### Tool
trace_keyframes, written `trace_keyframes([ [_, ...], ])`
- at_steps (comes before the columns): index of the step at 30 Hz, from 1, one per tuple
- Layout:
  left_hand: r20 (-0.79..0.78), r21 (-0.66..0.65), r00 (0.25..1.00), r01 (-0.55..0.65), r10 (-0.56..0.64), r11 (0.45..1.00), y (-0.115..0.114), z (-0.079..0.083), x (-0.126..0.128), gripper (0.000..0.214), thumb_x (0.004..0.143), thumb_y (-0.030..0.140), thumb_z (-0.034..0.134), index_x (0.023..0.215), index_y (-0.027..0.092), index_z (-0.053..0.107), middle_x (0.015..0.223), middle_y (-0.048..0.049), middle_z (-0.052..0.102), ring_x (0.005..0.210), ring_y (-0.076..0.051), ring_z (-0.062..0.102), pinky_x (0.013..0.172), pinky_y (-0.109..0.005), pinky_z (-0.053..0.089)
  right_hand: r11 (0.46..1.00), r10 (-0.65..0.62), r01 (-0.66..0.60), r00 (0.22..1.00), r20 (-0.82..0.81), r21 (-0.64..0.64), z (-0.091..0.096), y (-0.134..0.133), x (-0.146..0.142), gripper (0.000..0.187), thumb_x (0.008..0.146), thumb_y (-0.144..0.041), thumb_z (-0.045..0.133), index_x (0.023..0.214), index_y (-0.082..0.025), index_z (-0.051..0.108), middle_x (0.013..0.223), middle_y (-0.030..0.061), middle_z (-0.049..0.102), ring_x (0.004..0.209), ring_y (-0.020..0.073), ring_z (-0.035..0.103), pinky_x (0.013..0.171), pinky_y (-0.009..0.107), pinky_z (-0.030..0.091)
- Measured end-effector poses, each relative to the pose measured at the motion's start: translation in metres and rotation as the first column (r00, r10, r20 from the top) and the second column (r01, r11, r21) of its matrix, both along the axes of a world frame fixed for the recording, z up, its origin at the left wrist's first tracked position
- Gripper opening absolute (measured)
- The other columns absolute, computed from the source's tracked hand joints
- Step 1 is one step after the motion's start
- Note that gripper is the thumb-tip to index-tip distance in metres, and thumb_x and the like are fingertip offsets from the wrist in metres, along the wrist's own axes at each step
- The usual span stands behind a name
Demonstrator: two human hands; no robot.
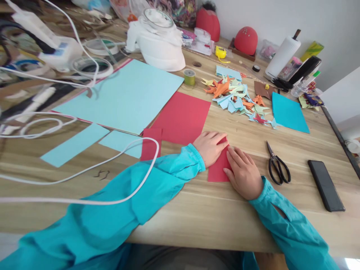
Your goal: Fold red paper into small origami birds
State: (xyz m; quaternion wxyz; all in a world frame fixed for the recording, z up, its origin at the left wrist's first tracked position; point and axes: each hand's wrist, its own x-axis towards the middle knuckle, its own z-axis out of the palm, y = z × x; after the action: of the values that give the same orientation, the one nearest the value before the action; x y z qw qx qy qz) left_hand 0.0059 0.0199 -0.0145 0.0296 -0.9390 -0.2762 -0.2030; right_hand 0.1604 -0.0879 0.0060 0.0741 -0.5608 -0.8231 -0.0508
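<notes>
A small red paper (217, 170) lies on the wooden table (197, 210) in front of me. My left hand (209, 147) rests on its upper left part, with the fingers curled and pressed onto a folded corner. From the right, my right hand (244, 173) lies flat on the paper with its fingers stretched out and pressing down. Both arms wear turquoise sleeves. My hands hide much of the paper.
Black scissors (278, 165) and a dark phone (325, 184) lie to the right. Behind are a red sheet (182, 116), a large light-blue sheet (126, 95), blue strips (73, 144), a pile of folded paper cranes (239, 99) and a blue square (288, 112). White cables (84, 170) cross the left side.
</notes>
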Motion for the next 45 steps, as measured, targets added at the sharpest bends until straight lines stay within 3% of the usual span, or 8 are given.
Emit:
trace_keyframes([
  [26, -0.043, -0.033, 0.997, 0.065, -0.066, 0.997, -0.0004, 0.0100, -0.0021, 0.035, 0.090, 0.029, 0.036, 0.112, 0.015, 0.060, 0.116, -0.0097, 0.058, 0.104, -0.024, 0.050, 0.083, -0.039, 0.041, 1.000, -0.010, 0.009, 1.000, -0.025, -0.014, 0.0013, 0.0001, -0.0004, 0.046, 0.090, -0.033, 0.039, 0.130, -0.010, 0.047, 0.138, 0.0102, 0.044, 0.128, 0.0287, 0.038, 0.102, 0.045, 0.037],
  [32, -0.016, -0.023, 1.000, 0.011, -0.011, 1.000, -0.0003, 0.0057, -0.0021, 0.034, 0.088, 0.032, 0.040, 0.111, 0.019, 0.061, 0.118, -0.0124, 0.055, 0.105, -0.026, 0.051, 0.084, -0.041, 0.041, 1.000, -0.016, 0.016, 1.000, -0.014, -0.018, 0.0019, 0.0000, -0.0009, 0.047, 0.090, -0.033, 0.040, 0.129, -0.009, 0.047, 0.138, 0.0106, 0.044, 0.128, 0.0283, 0.038, 0.102, 0.044, 0.037],
  [45, -0.015, -0.064, 0.998, 0.056, -0.057, 0.996, 0.0007, 0.0079, -0.0020, 0.036, 0.090, 0.030, 0.037, 0.113, 0.017, 0.060, 0.119, -0.0076, 0.059, 0.106, -0.025, 0.048, 0.084, -0.041, 0.041, 1.000, -0.011, 0.011, 1.000, -0.019, -0.021, 0.0018, 0.0001, -0.0005, 0.047, 0.090, -0.033, 0.039, 0.130, -0.010, 0.046, 0.138, 0.0102, 0.044, 0.128, 0.0281, 0.038, 0.102, 0.044, 0.037],
])
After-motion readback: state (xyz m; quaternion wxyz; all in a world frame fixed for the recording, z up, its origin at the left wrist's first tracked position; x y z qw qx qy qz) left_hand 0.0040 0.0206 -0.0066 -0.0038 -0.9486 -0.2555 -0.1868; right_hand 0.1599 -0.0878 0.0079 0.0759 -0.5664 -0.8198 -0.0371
